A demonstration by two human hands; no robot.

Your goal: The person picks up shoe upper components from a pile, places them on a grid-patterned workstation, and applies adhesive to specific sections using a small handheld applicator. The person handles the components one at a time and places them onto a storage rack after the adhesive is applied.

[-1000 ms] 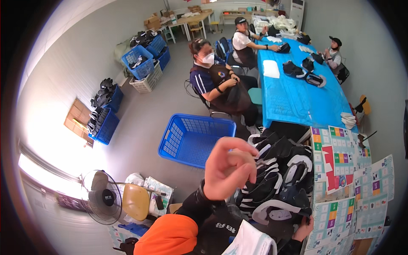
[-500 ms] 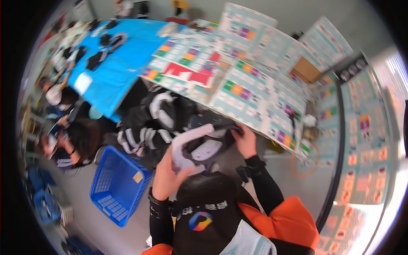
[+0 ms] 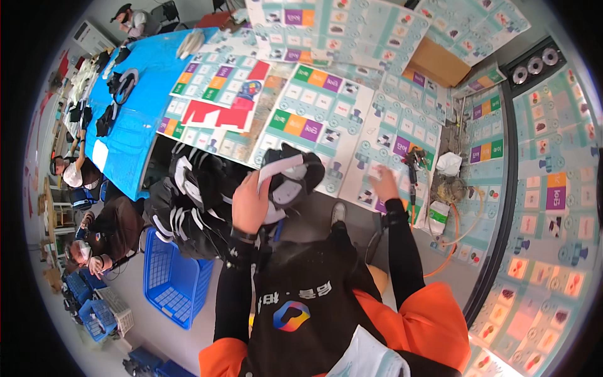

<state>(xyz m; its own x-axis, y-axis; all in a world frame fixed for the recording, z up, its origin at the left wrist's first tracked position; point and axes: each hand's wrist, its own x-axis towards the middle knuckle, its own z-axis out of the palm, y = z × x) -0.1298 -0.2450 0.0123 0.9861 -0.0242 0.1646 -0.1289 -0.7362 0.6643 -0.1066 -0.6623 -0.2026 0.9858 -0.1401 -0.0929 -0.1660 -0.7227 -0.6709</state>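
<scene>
Going left to right: at the far left of the frame, seated people work by a long blue-covered worktop. A blue plastic crate with ribbed lattice walls stands on the floor at lower left, and beside it is a heap of black-and-white headsets, hard glossy shells with padded straps.

Half a second ago both hands were on one headset low at the chest. Now the left hand alone carries it, fingers clamped around the white band of the headset, which sits lifted just left of centre, in front of the mat-covered worktop. The right hand has let go and moved out to the right, fingers spread flat on a colourful printed mat, holding nothing. So the headset has passed to a one-handed grip.

Further right lie a crumpled white bag and a looping orange cable.
</scene>
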